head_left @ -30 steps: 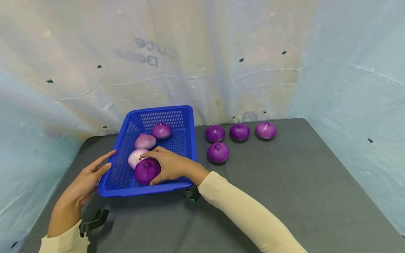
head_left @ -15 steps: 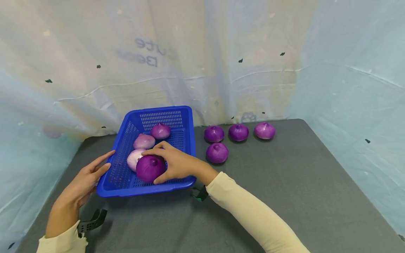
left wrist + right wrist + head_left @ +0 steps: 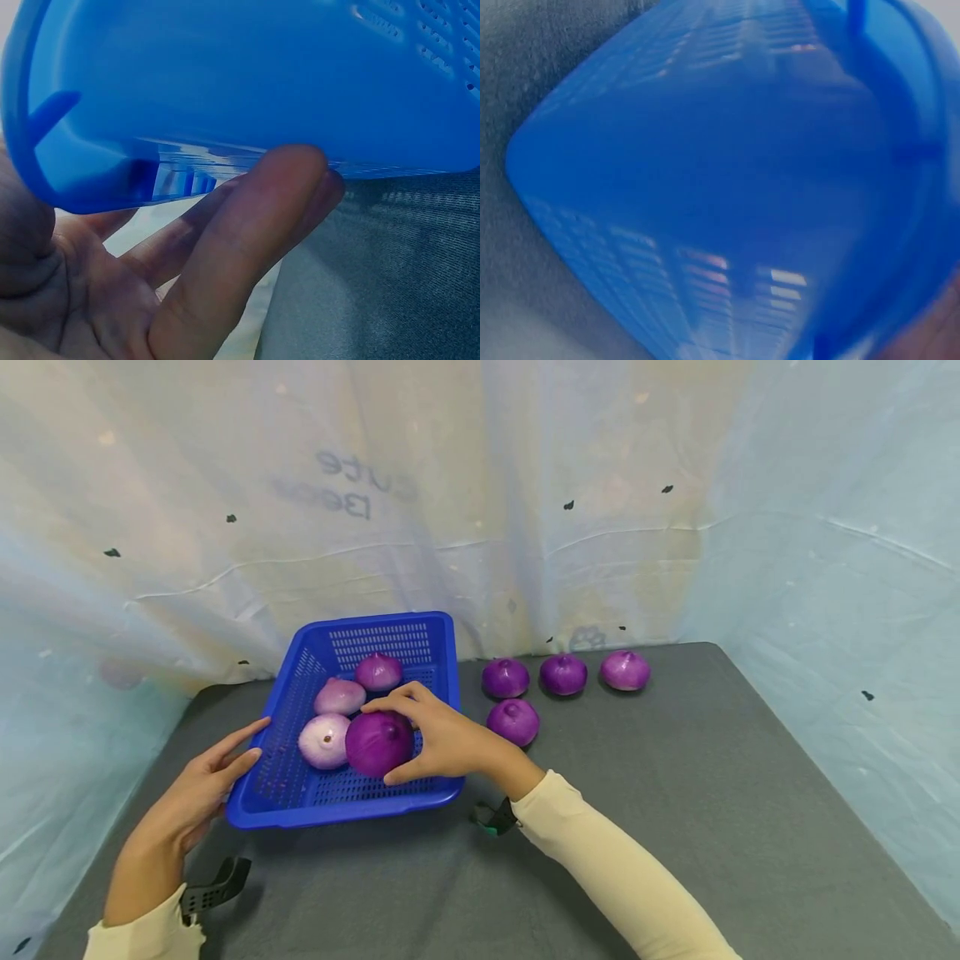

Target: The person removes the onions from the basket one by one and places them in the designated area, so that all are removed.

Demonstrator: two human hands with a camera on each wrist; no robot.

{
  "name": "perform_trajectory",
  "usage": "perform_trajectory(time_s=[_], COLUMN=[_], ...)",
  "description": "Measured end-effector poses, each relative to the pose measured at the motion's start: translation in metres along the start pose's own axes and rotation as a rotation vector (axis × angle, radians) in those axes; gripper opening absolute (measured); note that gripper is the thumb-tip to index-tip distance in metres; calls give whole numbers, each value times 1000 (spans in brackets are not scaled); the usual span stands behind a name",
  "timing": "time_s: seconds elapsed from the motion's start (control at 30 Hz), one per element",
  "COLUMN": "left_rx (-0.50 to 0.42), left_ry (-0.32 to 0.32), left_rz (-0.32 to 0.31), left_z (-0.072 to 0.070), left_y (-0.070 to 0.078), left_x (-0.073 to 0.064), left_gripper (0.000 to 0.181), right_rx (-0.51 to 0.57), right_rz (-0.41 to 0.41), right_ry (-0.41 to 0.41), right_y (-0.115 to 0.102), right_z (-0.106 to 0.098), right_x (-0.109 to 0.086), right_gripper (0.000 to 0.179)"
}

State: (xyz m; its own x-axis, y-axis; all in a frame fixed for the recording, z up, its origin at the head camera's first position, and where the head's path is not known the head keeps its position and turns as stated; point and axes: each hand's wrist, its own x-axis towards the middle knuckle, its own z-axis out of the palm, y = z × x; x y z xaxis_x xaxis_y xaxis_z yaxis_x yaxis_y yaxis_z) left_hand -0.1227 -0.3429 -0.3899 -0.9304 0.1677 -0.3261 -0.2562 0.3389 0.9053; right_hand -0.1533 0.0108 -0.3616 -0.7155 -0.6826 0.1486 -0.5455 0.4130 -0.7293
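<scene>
My right hand [image 3: 450,735] grips a dark purple onion [image 3: 378,745] between thumb and fingers, over the right half of the blue plastic basket [image 3: 322,814]. Close to its left lies a pale onion [image 3: 322,741], its brown root end facing up. Behind are a pinkish onion [image 3: 340,696] and a purple onion [image 3: 378,672], both inside the basket. At the basket's left rim, my left hand [image 3: 191,793] holds on with thumb and index finger over the edge. Its other fingers [image 3: 255,210] reach beneath the rim to the outer wall in the left wrist view.
Right of the basket, a purple onion [image 3: 513,721] sits in front of a row of three: one [image 3: 505,678], a middle one [image 3: 563,674] and a lighter one [image 3: 625,670]. The grey table [image 3: 637,810] ends at a hanging plastic sheet [image 3: 480,493] behind.
My right hand has carried the dark purple onion up and to the right, uncovering the pale onion. My left hand stays at the basket rim.
</scene>
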Motion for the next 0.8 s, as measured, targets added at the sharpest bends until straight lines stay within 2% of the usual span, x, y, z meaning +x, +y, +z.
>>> perform_trajectory(time_s=[0.43, 0.63, 0.8], left_rx=[1, 3, 2], left_ry=[-6, 0, 0], left_rz=[5, -5, -9], left_z=[-1, -1, -1], left_y=[-2, -2, -2], left_x=[1, 1, 1], left_gripper=[65, 65, 65], right_rx=[42, 19, 15], right_rz=[18, -8, 1], right_ry=[58, 106, 140], right_y=[5, 9, 15], right_z=[-18, -27, -37], right_x=[-25, -37, -48], right_gripper=[82, 81, 82])
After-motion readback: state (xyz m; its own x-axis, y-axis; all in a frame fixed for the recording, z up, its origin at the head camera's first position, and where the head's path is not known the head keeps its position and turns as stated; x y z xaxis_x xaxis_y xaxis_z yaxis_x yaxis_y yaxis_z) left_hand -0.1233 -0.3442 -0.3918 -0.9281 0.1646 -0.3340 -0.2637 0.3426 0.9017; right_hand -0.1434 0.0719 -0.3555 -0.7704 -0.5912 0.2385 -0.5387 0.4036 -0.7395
